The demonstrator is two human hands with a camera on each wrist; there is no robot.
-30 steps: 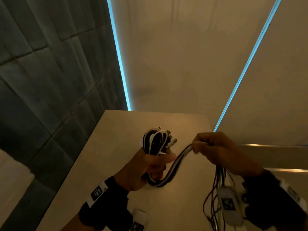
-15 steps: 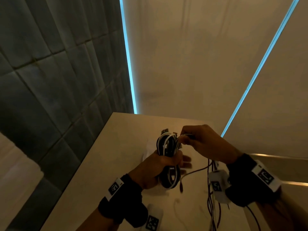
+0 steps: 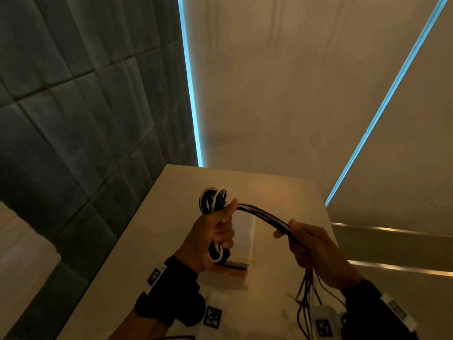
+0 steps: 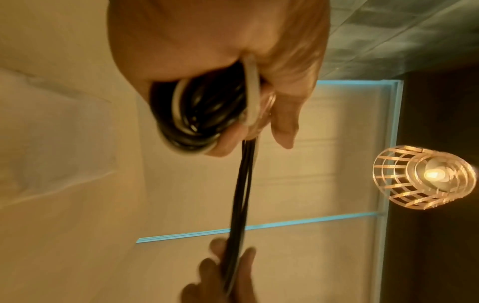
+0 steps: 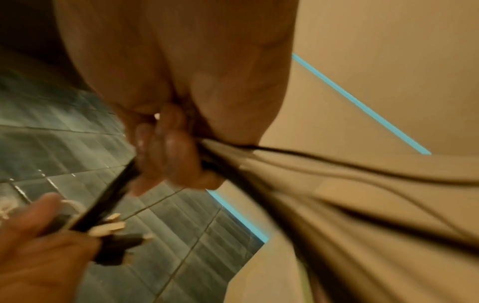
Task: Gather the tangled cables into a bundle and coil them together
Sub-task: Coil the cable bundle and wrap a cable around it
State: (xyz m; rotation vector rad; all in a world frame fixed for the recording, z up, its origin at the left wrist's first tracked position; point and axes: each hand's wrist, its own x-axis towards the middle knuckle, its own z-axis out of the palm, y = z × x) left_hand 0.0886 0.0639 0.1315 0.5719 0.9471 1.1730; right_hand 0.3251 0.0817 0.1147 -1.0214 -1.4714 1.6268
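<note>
My left hand (image 3: 215,231) grips a coil of black and white cables (image 3: 212,201) upright above the table; loops stick out above and below the fist. The left wrist view shows the coil (image 4: 199,114) inside the curled fingers. A bunch of cable strands (image 3: 264,218) runs from the coil rightward to my right hand (image 3: 306,244), which grips them. The loose cable ends (image 3: 306,295) hang below the right hand toward the table. In the blurred right wrist view the strands (image 5: 111,196) pass through the right hand's fingers (image 5: 171,151) to the left hand (image 5: 39,242).
A beige table (image 3: 147,241) lies under both hands, with a whitish flat block (image 3: 242,244) on it behind the left hand. A dark tiled wall (image 3: 73,119) stands left, and a beige wall with blue light strips (image 3: 191,94) behind. A caged lamp (image 4: 425,176) glows.
My right hand has moved from the top of the coil out to the right and lower, drawing a length of strands taut between the hands. The left hand keeps gripping the coil.
</note>
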